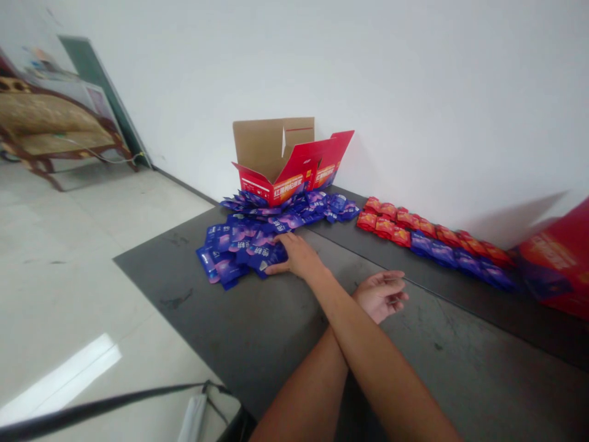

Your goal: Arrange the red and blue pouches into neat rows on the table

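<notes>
Hands cross above a dark board (257, 325); an opened red carton (280, 166) stands behind blue sachets (239, 245), on which the flat, open right hand (297, 255) rests, while the open, empty left hand (380, 296) is held apart from red sachets (386, 218).

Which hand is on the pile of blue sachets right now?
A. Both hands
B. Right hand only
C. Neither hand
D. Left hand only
B. The right hand rests on the near edge of the pile of blue sachets, while the left hand lies open on the grey mat, away from it.
</notes>
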`<action>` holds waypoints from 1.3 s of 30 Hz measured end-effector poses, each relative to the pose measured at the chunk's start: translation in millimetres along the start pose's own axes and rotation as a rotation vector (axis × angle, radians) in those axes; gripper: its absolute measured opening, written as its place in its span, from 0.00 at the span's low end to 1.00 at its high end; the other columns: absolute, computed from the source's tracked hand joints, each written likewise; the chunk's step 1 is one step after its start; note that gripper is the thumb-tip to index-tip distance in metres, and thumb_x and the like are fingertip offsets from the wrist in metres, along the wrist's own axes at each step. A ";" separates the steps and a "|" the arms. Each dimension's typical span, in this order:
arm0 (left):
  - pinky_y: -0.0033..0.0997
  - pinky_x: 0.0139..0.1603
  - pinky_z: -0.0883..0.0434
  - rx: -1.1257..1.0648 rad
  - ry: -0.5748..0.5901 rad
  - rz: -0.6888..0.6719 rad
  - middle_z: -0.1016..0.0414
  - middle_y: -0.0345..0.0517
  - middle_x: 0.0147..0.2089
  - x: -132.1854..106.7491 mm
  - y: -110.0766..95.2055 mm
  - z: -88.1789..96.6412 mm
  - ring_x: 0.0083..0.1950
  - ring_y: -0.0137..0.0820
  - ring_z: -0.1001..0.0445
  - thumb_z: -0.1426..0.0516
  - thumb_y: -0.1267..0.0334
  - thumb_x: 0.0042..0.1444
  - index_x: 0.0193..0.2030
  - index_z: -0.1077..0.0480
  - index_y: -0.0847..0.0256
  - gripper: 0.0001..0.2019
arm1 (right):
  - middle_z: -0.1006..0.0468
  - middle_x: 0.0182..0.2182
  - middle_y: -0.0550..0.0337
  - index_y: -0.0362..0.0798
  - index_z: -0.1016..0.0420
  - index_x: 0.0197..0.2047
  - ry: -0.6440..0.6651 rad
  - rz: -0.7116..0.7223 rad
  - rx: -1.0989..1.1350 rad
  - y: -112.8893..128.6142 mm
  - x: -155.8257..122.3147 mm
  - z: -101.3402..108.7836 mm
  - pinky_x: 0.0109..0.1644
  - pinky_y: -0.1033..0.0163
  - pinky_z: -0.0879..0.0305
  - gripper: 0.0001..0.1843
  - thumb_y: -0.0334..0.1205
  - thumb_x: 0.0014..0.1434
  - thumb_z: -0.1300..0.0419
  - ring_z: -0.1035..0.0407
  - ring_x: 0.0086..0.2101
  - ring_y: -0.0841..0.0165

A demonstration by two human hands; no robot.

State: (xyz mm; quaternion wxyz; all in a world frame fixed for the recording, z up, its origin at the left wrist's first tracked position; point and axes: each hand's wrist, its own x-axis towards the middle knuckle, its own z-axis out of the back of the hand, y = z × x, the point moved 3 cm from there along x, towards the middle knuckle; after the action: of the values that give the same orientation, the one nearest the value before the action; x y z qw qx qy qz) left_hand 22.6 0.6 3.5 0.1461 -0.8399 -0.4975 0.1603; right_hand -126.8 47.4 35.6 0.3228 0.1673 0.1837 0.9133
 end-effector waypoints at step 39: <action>0.44 0.52 0.27 0.384 0.201 0.314 0.20 0.59 0.44 -24.0 11.6 -12.9 0.45 0.40 0.20 0.39 0.36 0.54 0.45 0.25 0.67 0.30 | 0.24 0.28 0.64 0.48 0.24 0.45 -0.159 -0.414 0.553 -88.6 -249.5 222.4 0.33 0.64 0.32 0.26 0.50 0.46 0.25 0.29 0.28 0.69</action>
State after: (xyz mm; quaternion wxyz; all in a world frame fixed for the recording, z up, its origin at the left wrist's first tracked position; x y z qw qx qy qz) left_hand 26.2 -27.1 13.4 0.3246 -0.8755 -0.3046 0.1882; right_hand 197.9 -0.3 144.6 0.4567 0.2780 0.4284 0.7284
